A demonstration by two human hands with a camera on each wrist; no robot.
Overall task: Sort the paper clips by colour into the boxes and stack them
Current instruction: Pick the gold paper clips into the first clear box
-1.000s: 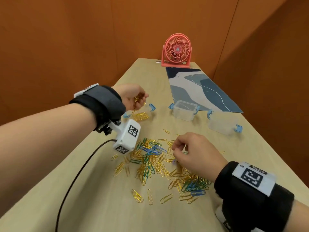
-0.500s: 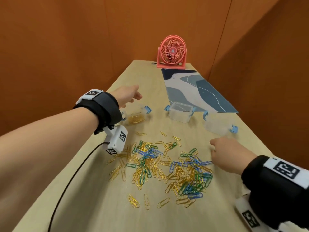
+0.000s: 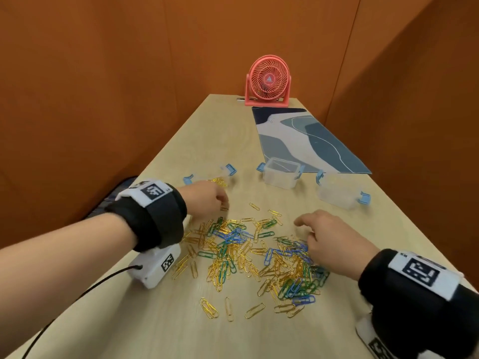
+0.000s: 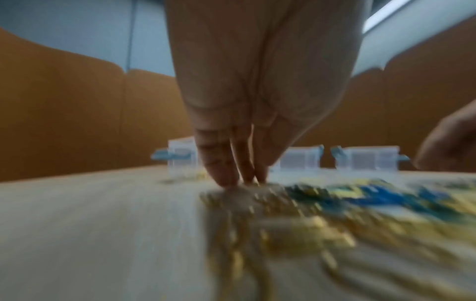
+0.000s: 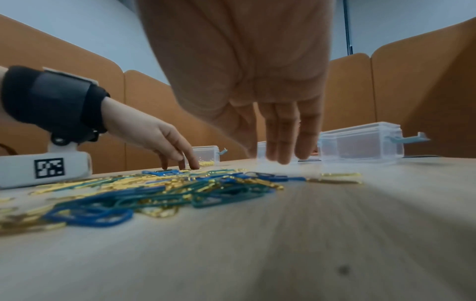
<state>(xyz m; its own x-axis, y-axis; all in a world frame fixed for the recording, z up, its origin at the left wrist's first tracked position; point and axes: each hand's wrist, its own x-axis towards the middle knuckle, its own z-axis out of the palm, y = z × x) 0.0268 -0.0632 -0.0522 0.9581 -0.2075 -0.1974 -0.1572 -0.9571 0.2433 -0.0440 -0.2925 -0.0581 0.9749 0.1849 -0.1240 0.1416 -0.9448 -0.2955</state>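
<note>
Paper clips (image 3: pixel 248 252), gold, green and blue, lay heaped on the counter (image 3: pixel 155 320). Right hand (image 3: pixel 329 244) hovered over the heap's right edge, fingers loose, gripping nothing. Left hand (image 3: pixel 204 200) touched fingertips to the heap's far-left edge; hold unclear. Beyond stood three clear boxes (image 3: pixel 281 174); the leftmost held gold clips.

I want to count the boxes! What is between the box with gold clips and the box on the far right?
Another clear box, open, stands between the box with gold clips and the rightmost box; the head view shows it.
</note>
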